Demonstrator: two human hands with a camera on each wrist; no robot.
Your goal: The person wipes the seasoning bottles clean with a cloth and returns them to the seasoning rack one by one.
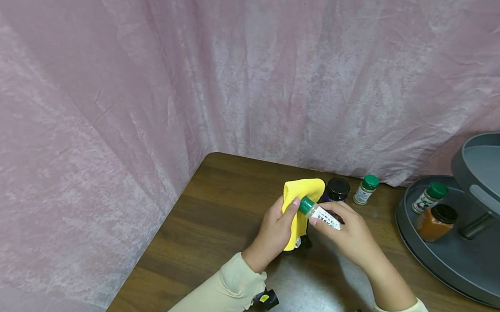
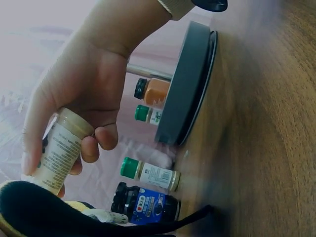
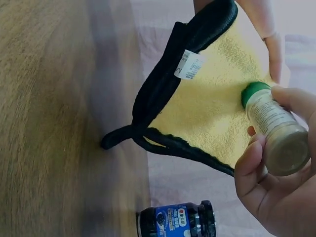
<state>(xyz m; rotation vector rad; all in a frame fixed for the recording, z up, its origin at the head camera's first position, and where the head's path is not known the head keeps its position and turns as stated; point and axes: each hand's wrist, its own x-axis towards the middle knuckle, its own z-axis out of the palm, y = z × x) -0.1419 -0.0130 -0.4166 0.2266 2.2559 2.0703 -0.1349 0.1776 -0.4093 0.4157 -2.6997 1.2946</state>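
Note:
My left hand (image 1: pixel 275 227) holds a yellow cloth (image 1: pixel 294 223) with dark edging and a small white tag. In my right hand (image 1: pixel 351 230) is a small spice bottle (image 1: pixel 326 218) with a green cap and a white label, gripped around its body. The bottle lies tilted, its green cap (image 3: pixel 254 93) against the yellow cloth. Through the right wrist view the bottle's clear base faces the camera. Behind the hands stand a dark jar (image 2: pixel 148 203) with a blue label and another green-capped spice bottle (image 1: pixel 364 190).
A grey two-tier round rack (image 1: pixel 417 249) stands at the right on the wooden table (image 1: pixel 179 246). Its lower tier carries an orange-brown spice jar (image 1: pixel 434 223) with a black lid and a green-capped bottle (image 1: pixel 429 198). A pink curtain (image 1: pixel 253 81) hangs behind the table.

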